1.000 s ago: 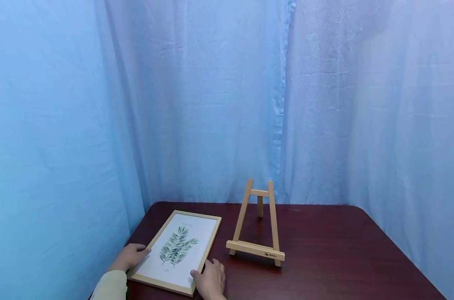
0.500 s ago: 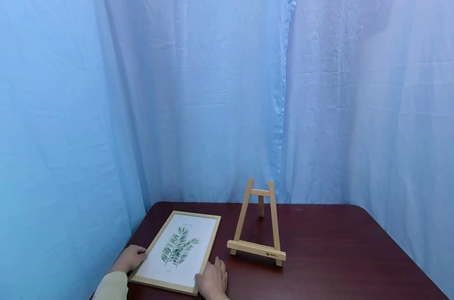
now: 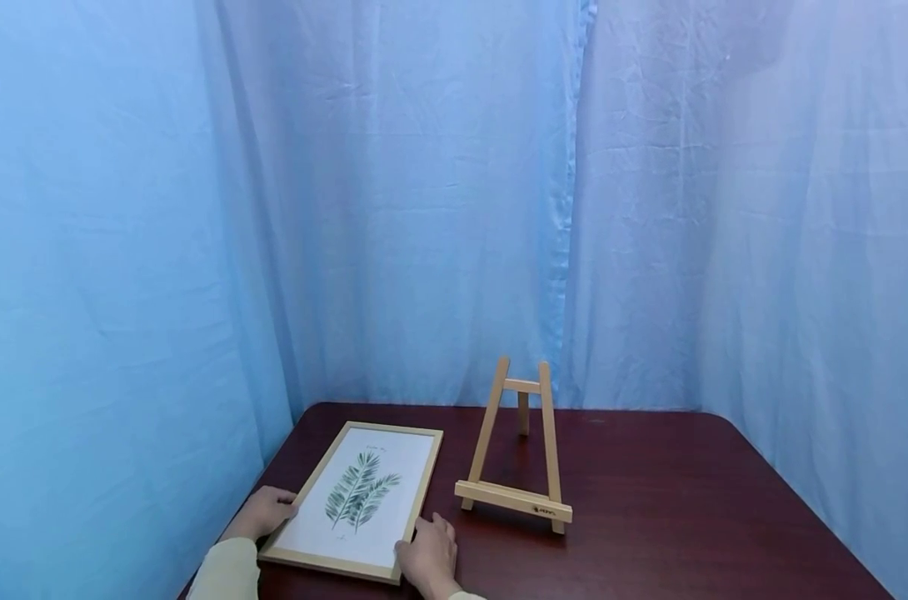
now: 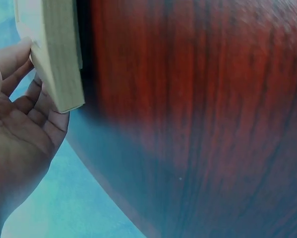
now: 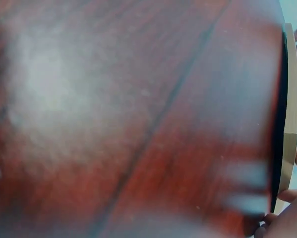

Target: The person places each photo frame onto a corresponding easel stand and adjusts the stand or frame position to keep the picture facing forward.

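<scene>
A light-wood picture frame (image 3: 330,563) with a green fern print on white lies at the left of the dark red table. On its left side my left hand (image 3: 268,510) holds the edge, the thumb over the front and the fingers beneath, as the left wrist view shows at the frame's corner (image 4: 64,69). My right hand (image 3: 429,554) grips the opposite side near the close right corner. In the right wrist view, fingers (image 5: 292,196) meet the frame's wooden side (image 5: 291,99), and a dark strip shows below it. Whether the frame is fully resting on the table, I cannot tell.
A small wooden tabletop easel (image 3: 510,496) stands upright just right of the frame, its ledge facing me. The table (image 3: 679,500) extends to the right with rounded far corners. Blue curtains (image 3: 439,208) hang behind and along both sides.
The frame's near end has shifted slightly rightward and away from me. Both hands stay on its sides, the right one moving a little right with it. The easel stays put.
</scene>
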